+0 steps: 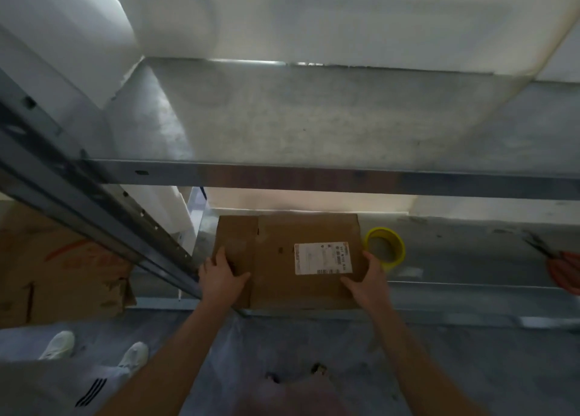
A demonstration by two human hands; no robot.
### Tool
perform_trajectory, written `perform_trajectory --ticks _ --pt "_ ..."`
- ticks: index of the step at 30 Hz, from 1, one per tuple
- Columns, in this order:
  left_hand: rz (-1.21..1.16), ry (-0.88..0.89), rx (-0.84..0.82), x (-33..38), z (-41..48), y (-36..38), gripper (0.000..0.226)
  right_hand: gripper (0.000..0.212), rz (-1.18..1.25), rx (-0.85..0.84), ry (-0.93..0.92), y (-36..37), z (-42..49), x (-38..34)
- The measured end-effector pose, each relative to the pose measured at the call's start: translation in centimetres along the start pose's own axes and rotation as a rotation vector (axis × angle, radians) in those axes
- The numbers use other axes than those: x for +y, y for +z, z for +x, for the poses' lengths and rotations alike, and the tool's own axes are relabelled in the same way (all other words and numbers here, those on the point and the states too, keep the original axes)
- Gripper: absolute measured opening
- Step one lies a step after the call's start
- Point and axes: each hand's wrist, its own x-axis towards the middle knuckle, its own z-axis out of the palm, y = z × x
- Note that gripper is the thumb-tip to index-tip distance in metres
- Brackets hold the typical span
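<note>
box: flat brown cardboard box, white label, on metal shelf
left hand: grips box's left edge
right hand: grips right edge

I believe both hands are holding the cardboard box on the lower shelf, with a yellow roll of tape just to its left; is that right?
Not quite: the head view shows the yellow roll of tape just right of the cardboard box. The left hand and right hand do hold it on the lower shelf.
</note>
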Motion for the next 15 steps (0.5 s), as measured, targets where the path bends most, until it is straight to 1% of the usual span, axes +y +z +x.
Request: perform_trajectory --ticks 4,7,9,11,13,15 --pt "-0.058 0.028 0.070 -0.3 -0.6 0.0 0.070 0.084 0.041 0.011 -0.039 -1.5 -0.3 0.2" --pt "-0.222 0.042 0.097 -0.7 -1.3 -0.2 0.063 0.081 0.079 0.019 -0.105 -2.6 -0.6 0.3" --pt "-0.349 0.070 0.085 -1.2 -1.9 -0.3 0.064 0.082 0.133 0.040 -0.136 -3.2 -1.0 0.3" --pt "-0.424 0.104 0.069 -1.8 -2.4 -0.5 0.072 0.083 0.160 0.067 -0.173 -3.9 -1.5 0.4" --pt "-0.464 0.155 0.057 -2.1 -2.7 -0.9 0.079 0.084 0.158 0.068 -0.208 -4.7 -1.9 0.6" --pt "-0.478 0.218 0.024 -1.8 -2.9 -1.4 0.085 0.084 0.122 0.058 -0.194 -5.8 -2.2 0.8"
